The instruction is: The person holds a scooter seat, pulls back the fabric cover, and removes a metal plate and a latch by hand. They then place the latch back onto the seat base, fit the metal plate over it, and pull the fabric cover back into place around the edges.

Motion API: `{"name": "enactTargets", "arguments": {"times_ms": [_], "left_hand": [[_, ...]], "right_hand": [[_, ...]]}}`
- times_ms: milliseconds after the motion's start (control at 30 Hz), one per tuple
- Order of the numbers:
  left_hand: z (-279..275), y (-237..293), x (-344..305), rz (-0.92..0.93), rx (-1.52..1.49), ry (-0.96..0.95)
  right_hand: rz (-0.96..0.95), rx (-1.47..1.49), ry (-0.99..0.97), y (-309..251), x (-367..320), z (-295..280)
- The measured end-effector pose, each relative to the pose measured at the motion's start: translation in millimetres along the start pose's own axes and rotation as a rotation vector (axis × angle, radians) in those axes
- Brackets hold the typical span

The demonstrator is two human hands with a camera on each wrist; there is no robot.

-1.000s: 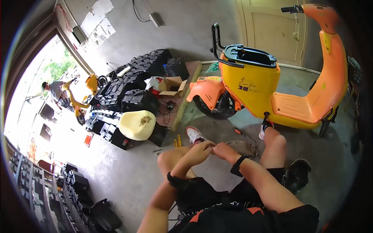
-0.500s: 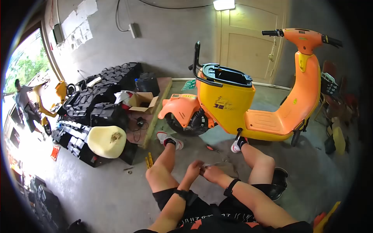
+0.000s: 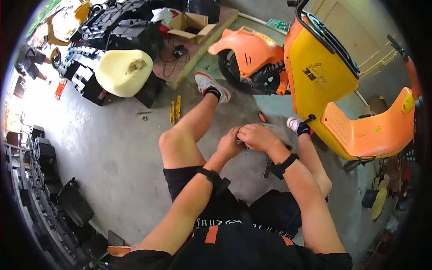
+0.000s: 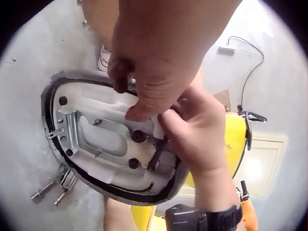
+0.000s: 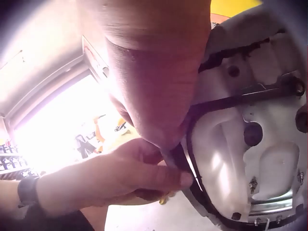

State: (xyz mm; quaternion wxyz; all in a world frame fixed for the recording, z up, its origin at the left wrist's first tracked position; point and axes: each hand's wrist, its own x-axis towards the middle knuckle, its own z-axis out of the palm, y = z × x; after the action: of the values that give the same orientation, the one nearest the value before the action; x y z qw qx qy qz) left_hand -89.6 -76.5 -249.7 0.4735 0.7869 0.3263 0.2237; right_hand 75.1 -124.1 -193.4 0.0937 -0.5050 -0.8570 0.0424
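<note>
An upturned scooter seat [image 4: 108, 139] shows its pale underside in the left wrist view. It carries a metal bracket [image 4: 72, 130], round black rubber feet and a grey cover wrapped over its rim. My left hand [image 3: 230, 143] pinches the cover's edge, its thumb flat along the rim in the right wrist view. Right beside it my right hand [image 3: 258, 137] grips the same edge with bent fingers. Between the knees, the hands nearly touch and hide most of the seat from the head view.
An orange-yellow scooter [image 3: 321, 72] stands ahead on the right. Black battery cases [image 3: 135, 36] fill the back left, with a cream seat pad [image 3: 123, 72] on top. On the floor lie an orange-handled tool [image 3: 262, 117], two yellow pieces [image 3: 172, 112] and small metal parts [image 3: 265, 168].
The head view has tilted downward, so the scooter and batteries sit higher in it. Both hands stay together at the seat's edge, the right now over the left's fingertips.
</note>
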Motion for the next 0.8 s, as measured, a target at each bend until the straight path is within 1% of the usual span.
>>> {"name": "enactTargets", "arguments": {"times_ms": [33, 67, 133, 200, 267, 300, 333, 400, 467, 500, 533, 600, 633, 667, 733, 800], "left_hand": [[1.9, -3.1, 3.4, -0.071, 0.069, -0.006], [4.8, -14.3, 10.0, -0.120, 0.135, -0.085], [3.6, -12.2, 14.2, -0.161, 0.195, -0.103], [2.5, -5.7, 14.7, -0.186, 0.237, -0.105], [7.3, -5.5, 16.2, -0.184, 0.205, -0.072], [6.6, -4.3, 19.5, -0.141, 0.199, -0.071], [5.3, -3.5, 20.1, -0.105, 0.191, -0.067], [3.7, -0.1, 23.7, -0.125, 0.168, -0.109], [4.5, 6.2, 18.7, -0.135, 0.142, -0.115], [6.7, 10.6, 18.6, -0.152, 0.177, -0.123], [7.6, 14.1, 21.7, -0.160, 0.215, -0.130], [9.8, 13.4, 26.2, -0.178, 0.231, -0.133], [10.8, 12.4, 27.4, -0.188, 0.252, -0.127], [11.8, 11.0, 26.3, -0.199, 0.273, -0.127], [10.6, 6.4, 27.4, -0.204, 0.268, -0.132], [7.8, 6.6, 28.8, -0.204, 0.263, -0.149]], "right_hand": [[-0.061, -0.025, 0.033, -0.8, 1.0, -0.6], [-0.047, -0.006, 0.025, -2.1, 0.5, -2.3], [-0.071, -0.074, 0.060, -7.8, 1.4, -10.4], [-0.020, -0.075, 0.046, -6.6, 1.4, -13.1], [-0.031, 0.016, 0.011, 3.6, 0.8, -15.0], [-0.021, 0.036, 0.002, 10.5, -1.1, -16.2], [0.012, 0.007, 0.004, 16.1, -5.5, -16.3], [0.034, 0.003, -0.015, 19.3, -15.2, -16.5], [-0.012, 0.072, 0.098, 26.5, -21.5, -21.6], [0.011, 0.138, 0.058, 30.9, -24.7, -22.0], [-0.006, 0.134, 0.054, 35.9, -25.8, -22.4], [0.000, 0.259, 0.078, 41.4, -26.0, -25.4], [0.033, 0.277, 0.093, 39.8, -26.6, -27.0], [0.024, 0.276, 0.094, 38.4, -25.8, -26.1], [0.003, 0.349, 0.181, 34.6, -20.4, -26.7], [0.007, 0.379, 0.177, 31.9, -18.7, -29.9]]}}
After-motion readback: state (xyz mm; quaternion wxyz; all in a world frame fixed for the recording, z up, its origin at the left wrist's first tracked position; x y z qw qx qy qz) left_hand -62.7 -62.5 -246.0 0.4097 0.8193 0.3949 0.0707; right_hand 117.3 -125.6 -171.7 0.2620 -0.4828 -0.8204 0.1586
